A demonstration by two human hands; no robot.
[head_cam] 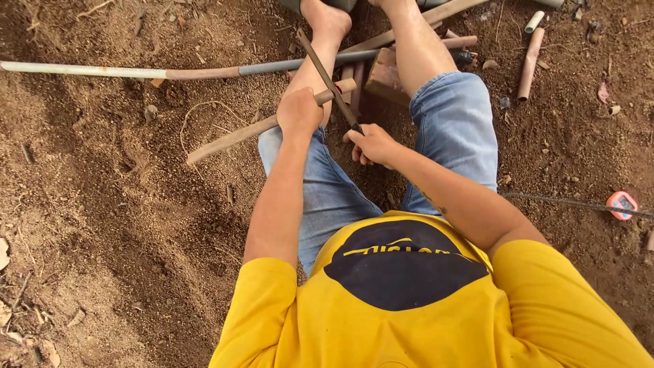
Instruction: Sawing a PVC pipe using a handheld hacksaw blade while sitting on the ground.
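Note:
I sit on bare dirt with my legs stretched forward. My left hand [298, 111] is wrapped around a long wooden stick [228, 138] that lies across my left knee. My right hand [371, 144] grips the handle end of a thin dark blade [325, 75], a file or a saw blade, which slants up and left across the stick near its end. The blade touches the stick just to the right of my left hand.
A long grey and rust-coloured pipe [136, 71] lies across the ground beyond my knees. Short wooden pieces and a brick [385, 80] sit between my shins. Cut tube lengths [529, 63] lie at top right. A pink tape measure [621, 204] and a thin rod [558, 200] are at right.

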